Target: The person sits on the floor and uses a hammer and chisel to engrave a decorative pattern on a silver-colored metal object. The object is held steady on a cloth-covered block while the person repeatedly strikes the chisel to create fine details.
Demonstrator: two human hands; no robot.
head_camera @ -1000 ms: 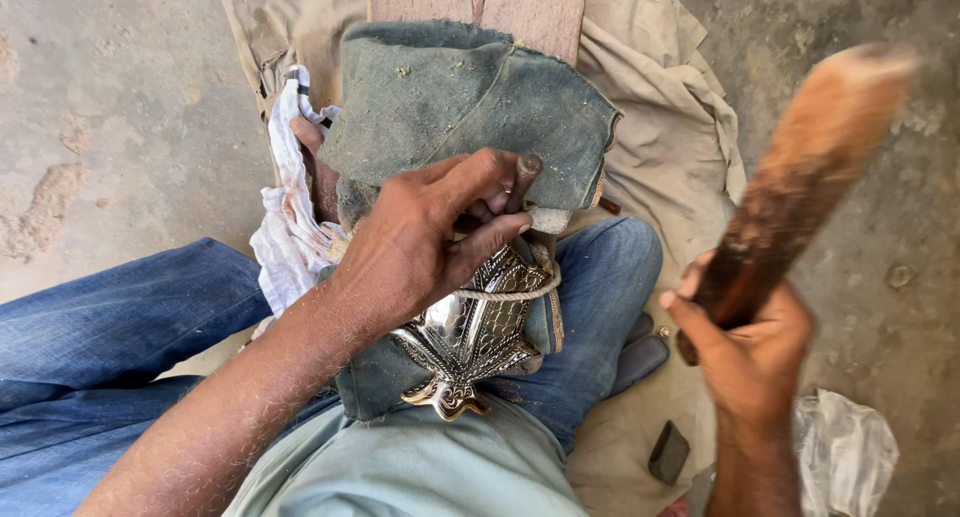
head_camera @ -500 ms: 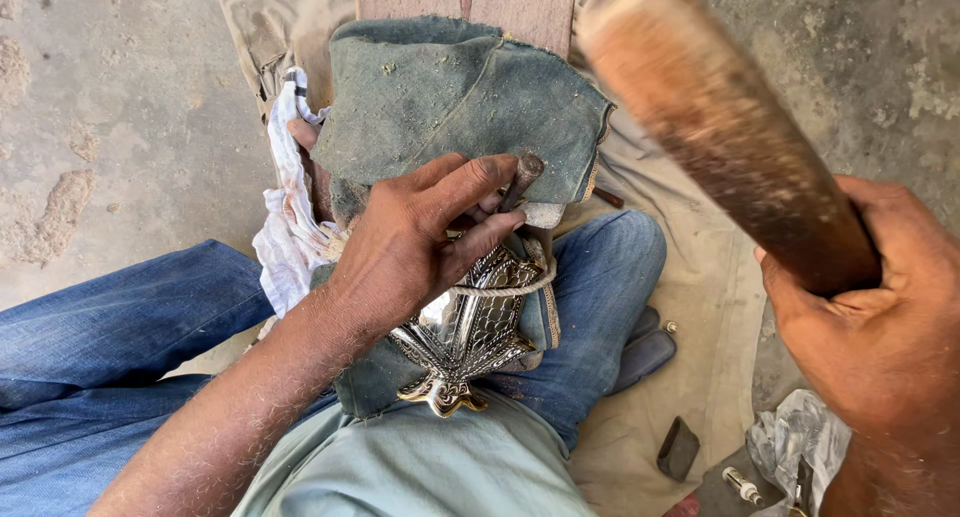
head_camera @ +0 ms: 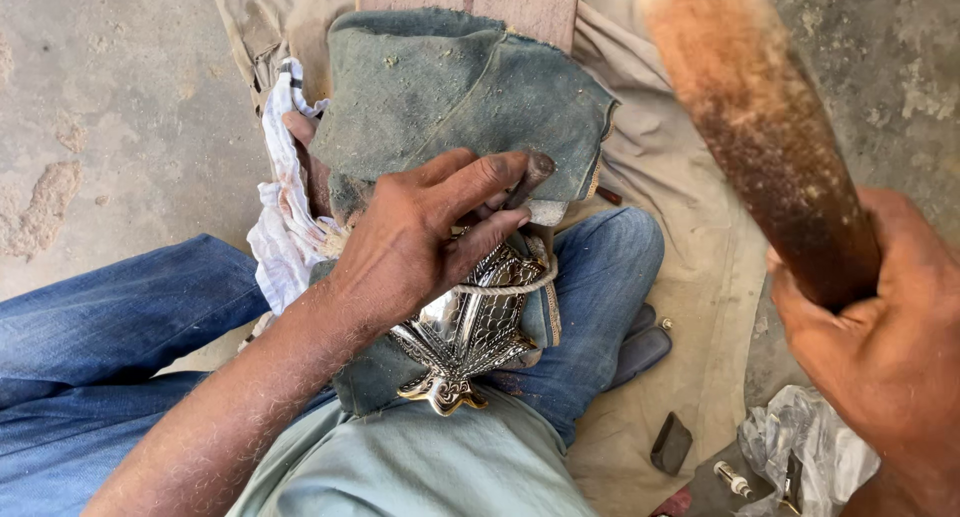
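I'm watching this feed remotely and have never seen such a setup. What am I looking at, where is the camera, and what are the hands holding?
There is no machine here: a seated person works with bare hands, filmed by a camera worn on the head, looking down at the lap. The left hand presses a small metal punch against an ornate silver piece, which lies on green cloth over the jeans and is bound with string. The right hand grips a raised wooden mallet. A beige sheet covers the floor; a small dark block and crumpled plastic lie there.

Just 1 camera sits on the person's head. It looks straight down, very close, at their lap and the ground around it.
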